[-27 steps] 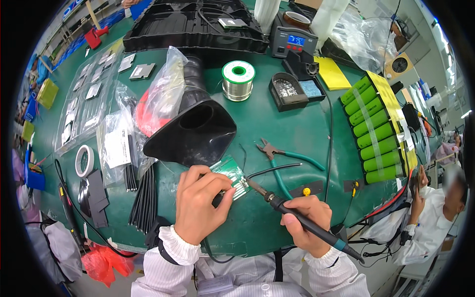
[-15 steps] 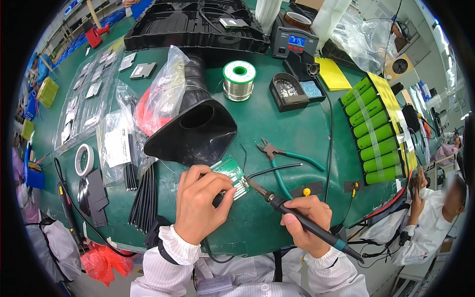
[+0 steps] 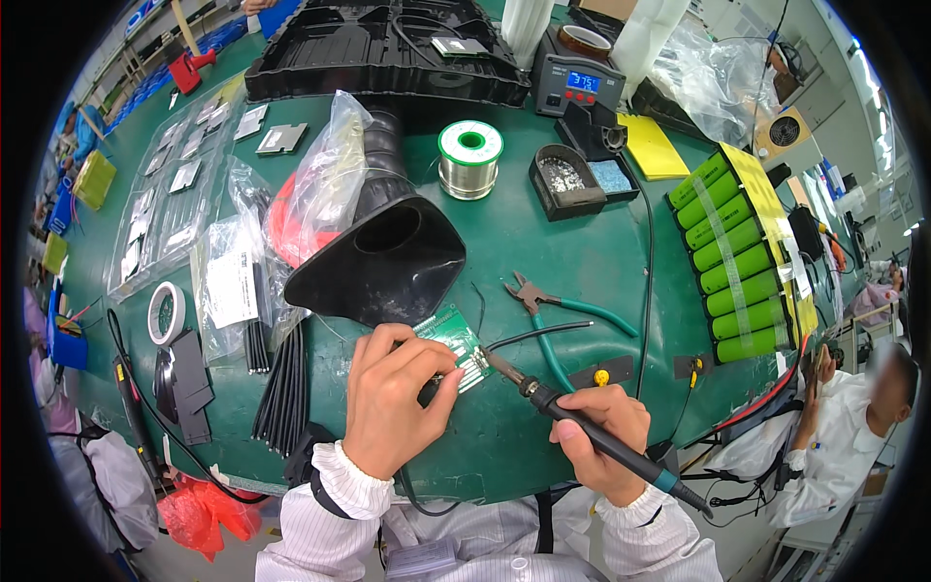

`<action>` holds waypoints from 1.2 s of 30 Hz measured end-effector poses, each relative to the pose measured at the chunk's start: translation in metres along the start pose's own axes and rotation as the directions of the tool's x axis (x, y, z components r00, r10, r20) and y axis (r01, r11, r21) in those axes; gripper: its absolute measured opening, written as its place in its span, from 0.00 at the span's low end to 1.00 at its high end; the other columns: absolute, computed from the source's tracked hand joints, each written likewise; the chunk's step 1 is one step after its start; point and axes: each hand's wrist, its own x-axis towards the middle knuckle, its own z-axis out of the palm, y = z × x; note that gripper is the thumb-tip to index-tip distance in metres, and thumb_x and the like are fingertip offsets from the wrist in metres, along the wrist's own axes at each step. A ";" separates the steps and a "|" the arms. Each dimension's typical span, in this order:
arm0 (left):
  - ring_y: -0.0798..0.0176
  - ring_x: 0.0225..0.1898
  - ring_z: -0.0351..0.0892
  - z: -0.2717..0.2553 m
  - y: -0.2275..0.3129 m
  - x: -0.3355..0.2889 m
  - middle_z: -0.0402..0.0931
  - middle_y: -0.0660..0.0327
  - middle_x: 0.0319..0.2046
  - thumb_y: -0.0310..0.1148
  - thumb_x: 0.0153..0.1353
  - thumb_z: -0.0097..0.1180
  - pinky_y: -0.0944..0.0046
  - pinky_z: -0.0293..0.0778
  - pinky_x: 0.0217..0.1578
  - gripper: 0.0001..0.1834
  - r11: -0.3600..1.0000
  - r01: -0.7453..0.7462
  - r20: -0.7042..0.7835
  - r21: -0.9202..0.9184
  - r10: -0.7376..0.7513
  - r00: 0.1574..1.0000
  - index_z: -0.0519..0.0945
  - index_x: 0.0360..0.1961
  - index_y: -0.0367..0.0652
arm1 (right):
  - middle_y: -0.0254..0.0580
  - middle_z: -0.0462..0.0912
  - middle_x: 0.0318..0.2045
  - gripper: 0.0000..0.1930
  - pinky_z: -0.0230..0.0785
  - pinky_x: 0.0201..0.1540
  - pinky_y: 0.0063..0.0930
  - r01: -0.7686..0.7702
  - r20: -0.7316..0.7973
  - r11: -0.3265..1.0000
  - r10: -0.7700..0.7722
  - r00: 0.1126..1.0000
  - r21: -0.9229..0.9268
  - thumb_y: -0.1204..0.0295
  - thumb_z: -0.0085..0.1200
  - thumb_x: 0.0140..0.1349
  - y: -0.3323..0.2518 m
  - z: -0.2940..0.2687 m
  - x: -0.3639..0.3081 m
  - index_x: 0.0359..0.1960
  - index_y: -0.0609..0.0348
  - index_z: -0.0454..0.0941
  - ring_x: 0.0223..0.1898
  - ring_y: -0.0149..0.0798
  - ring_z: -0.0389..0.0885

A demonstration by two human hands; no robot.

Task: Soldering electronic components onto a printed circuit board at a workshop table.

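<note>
- I see a small green circuit board [image 3: 456, 341] lying on the green desk [image 3: 582, 252], near its front edge and just in front of the black fume-extractor funnel [image 3: 383, 257].
- My left hand [image 3: 393, 398] rests on the board's near edge, fingers curled narrow and pinching something at the board that I cannot make out.
- My right hand [image 3: 599, 438] is wrapped around the black handle of a soldering iron [image 3: 582, 427]; its tip touches the board's right edge.
- A black wire [image 3: 538, 335] runs from the board out to the right.
- Green-handled side cutters [image 3: 553, 315] lie just beyond the iron, apart from the board.
- Further back stands a spool of solder wire [image 3: 470, 155] with a green core.
- Beside it sits a black two-compartment holder [image 3: 579, 179]: the left compartment holds silvery metal wool, the right a blue sponge.
- Behind that is the soldering station [image 3: 579, 82] with a lit display.
- On the right, a row of green cylindrical cells [image 3: 732, 257] lies side by side, taped with yellowish strips.
- At the back, a black moulded tray [image 3: 388, 58] holds a cable and a small grey plate.
- On the left, clear plastic bags [image 3: 238, 262] hold black strips and red pieces; loose black strips [image 3: 286, 388] lie beside them, with a roll of tape [image 3: 167, 312] further left.
- Another person in white [image 3: 839, 446] sits at far right.
</note>
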 end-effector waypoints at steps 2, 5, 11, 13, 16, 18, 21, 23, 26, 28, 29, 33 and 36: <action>0.56 0.42 0.77 0.001 0.000 0.001 0.85 0.66 0.32 0.24 0.47 0.72 0.58 0.68 0.42 0.07 1.000 -0.007 -0.005 -0.003 0.007 1.000 0.83 0.26 0.43 | 0.40 0.82 0.19 0.11 0.67 0.22 0.24 -0.011 -0.062 1.000 0.012 0.998 0.020 0.71 0.63 0.61 0.002 -0.003 0.002 0.40 0.66 0.77 0.17 0.31 0.78; 0.56 0.41 0.77 0.001 0.003 0.002 0.85 0.67 0.32 0.24 0.47 0.71 0.58 0.68 0.42 0.07 1.000 -0.019 -0.003 -0.007 0.019 1.000 0.83 0.26 0.43 | 0.41 0.84 0.27 0.11 0.74 0.32 0.21 -0.087 -0.196 0.973 0.130 0.972 0.214 0.73 0.57 0.67 -0.003 -0.014 0.017 0.47 0.66 0.74 0.27 0.29 0.83; 0.56 0.41 0.77 -0.003 0.004 -0.005 0.86 0.66 0.32 0.25 0.47 0.71 0.57 0.68 0.42 0.07 1.000 0.003 0.004 0.018 -0.003 1.000 0.82 0.25 0.44 | 0.38 0.85 0.31 0.13 0.72 0.36 0.21 0.038 -0.402 0.999 -0.031 0.915 0.012 0.74 0.58 0.67 0.047 -0.011 0.114 0.51 0.61 0.75 0.32 0.27 0.81; 0.56 0.41 0.77 -0.001 0.005 -0.005 0.86 0.66 0.32 0.25 0.47 0.71 0.58 0.68 0.43 0.07 1.000 -0.008 -0.003 0.014 0.008 1.000 0.82 0.25 0.44 | 0.36 0.85 0.32 0.13 0.70 0.35 0.20 -0.145 -0.229 0.968 0.097 0.969 -0.204 0.75 0.58 0.67 0.069 -0.013 0.127 0.51 0.59 0.75 0.30 0.24 0.79; 0.56 0.41 0.77 0.005 0.003 -0.004 0.86 0.67 0.32 0.25 0.47 0.71 0.57 0.68 0.43 0.07 1.000 -0.017 0.002 -0.010 0.017 1.000 0.83 0.25 0.44 | 0.34 0.84 0.33 0.13 0.70 0.34 0.19 -0.097 -0.283 0.979 0.043 0.958 -0.179 0.76 0.59 0.66 0.070 -0.022 0.120 0.51 0.58 0.75 0.31 0.23 0.79; 0.56 0.41 0.77 0.000 0.003 -0.005 0.86 0.67 0.32 0.25 0.47 0.71 0.57 0.68 0.43 0.07 1.000 -0.006 -0.011 -0.006 0.006 1.000 0.83 0.25 0.44 | 0.38 0.84 0.33 0.11 0.71 0.35 0.19 0.010 -0.372 1.000 -0.010 0.928 -0.002 0.78 0.57 0.68 0.049 -0.023 0.108 0.50 0.62 0.75 0.32 0.25 0.81; 0.57 0.41 0.77 -0.002 0.004 -0.002 0.85 0.67 0.32 0.25 0.48 0.71 0.58 0.68 0.43 0.07 1.000 -0.007 -0.010 -0.008 0.007 1.000 0.83 0.25 0.44 | 0.39 0.82 0.34 0.10 0.73 0.34 0.21 -0.006 -0.290 0.999 0.015 0.957 0.034 0.81 0.53 0.68 0.013 -0.034 0.069 0.50 0.64 0.74 0.32 0.28 0.82; 0.57 0.41 0.77 -0.002 0.003 -0.001 0.85 0.67 0.32 0.25 0.48 0.71 0.58 0.68 0.43 0.07 1.000 -0.008 -0.008 -0.010 0.008 1.000 0.83 0.25 0.44 | 0.42 0.82 0.32 0.09 0.74 0.34 0.26 -0.021 -0.215 1.000 0.020 0.977 -0.004 0.78 0.59 0.60 0.010 -0.034 0.036 0.43 0.63 0.79 0.29 0.33 0.82; 0.57 0.42 0.77 -0.002 0.000 -0.003 0.85 0.68 0.32 0.25 0.48 0.71 0.58 0.67 0.42 0.07 1.000 -0.005 0.004 0.002 0.005 1.000 0.83 0.25 0.44 | 0.41 0.79 0.22 0.10 0.68 0.26 0.29 0.129 -0.070 0.991 -0.132 0.989 -0.044 0.77 0.62 0.53 0.003 -0.026 0.018 0.39 0.61 0.81 0.21 0.38 0.76; 0.58 0.42 0.77 -0.003 0.000 -0.004 0.85 0.68 0.32 0.25 0.48 0.71 0.58 0.67 0.43 0.07 1.000 -0.003 0.006 -0.005 0.003 1.000 0.83 0.25 0.44 | 0.42 0.80 0.23 0.10 0.68 0.26 0.29 0.097 -0.044 0.995 -0.098 0.994 -0.035 0.77 0.61 0.54 0.000 -0.024 0.009 0.38 0.60 0.81 0.21 0.38 0.76; 0.58 0.42 0.77 -0.003 0.001 -0.003 0.85 0.68 0.32 0.25 0.48 0.71 0.58 0.67 0.43 0.07 1.000 -0.008 0.008 -0.006 0.008 1.000 0.83 0.25 0.44 | 0.42 0.80 0.23 0.10 0.68 0.26 0.29 0.096 -0.048 0.995 -0.098 0.994 -0.038 0.77 0.61 0.54 -0.001 -0.025 0.008 0.38 0.60 0.81 0.21 0.38 0.76; 0.56 0.41 0.77 0.001 0.004 0.000 0.85 0.67 0.33 0.24 0.48 0.69 0.57 0.68 0.43 0.07 1.000 -0.015 0.014 -0.015 0.016 1.000 0.81 0.25 0.44 | 0.39 0.82 0.28 0.08 0.70 0.30 0.22 -0.053 -0.223 0.998 0.057 0.973 0.025 0.76 0.58 0.62 -0.008 -0.045 0.021 0.42 0.64 0.78 0.25 0.28 0.77; 0.55 0.41 0.76 -0.001 0.003 0.000 0.85 0.66 0.33 0.23 0.48 0.67 0.56 0.68 0.44 0.06 1.000 -0.018 0.020 -0.012 0.019 1.000 0.80 0.25 0.43 | 0.34 0.79 0.25 0.06 0.64 0.26 0.20 -0.087 -0.360 0.982 0.144 0.922 0.170 0.77 0.56 0.65 0.002 -0.061 0.063 0.42 0.63 0.76 0.24 0.23 0.74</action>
